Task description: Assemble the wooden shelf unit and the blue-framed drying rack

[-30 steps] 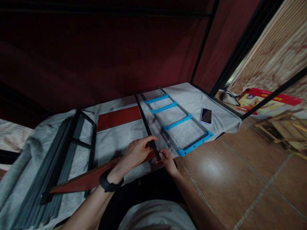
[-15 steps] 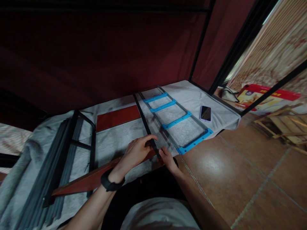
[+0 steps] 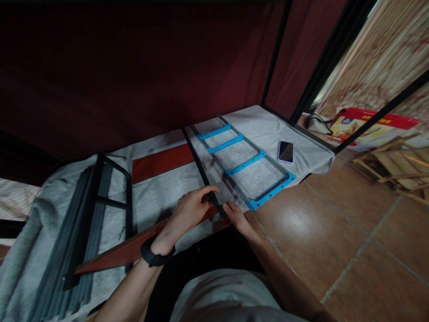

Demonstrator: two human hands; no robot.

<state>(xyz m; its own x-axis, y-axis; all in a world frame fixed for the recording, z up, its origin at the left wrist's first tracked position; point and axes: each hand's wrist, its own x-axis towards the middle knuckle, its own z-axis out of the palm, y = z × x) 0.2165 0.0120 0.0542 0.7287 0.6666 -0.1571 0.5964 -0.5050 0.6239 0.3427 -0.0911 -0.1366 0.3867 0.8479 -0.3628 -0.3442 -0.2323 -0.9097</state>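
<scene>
My left hand, below a black wristband, is wrapped round the near part of a long black metal bar. At the bar's near end, my right hand has its fingers closed on it; the exact fingertip contact is partly hidden. A reddish-brown board runs from the black frame on the left, under my left forearm, to the bar's near end. Farther back, a second reddish-brown board lies flat, its right end against the bar. The black metal frame joins the boards' left side.
Several grey tubes lie at the left on a grey blanket. Right of the bar lie grey frames with blue crosspieces. A phone rests farther right. On the tiled floor are a wooden rack and a red-and-yellow box.
The view has shifted slightly, so the things on the blanket appear a little higher. Both hands remain at the bar's near end, the right one only slightly shifted.
</scene>
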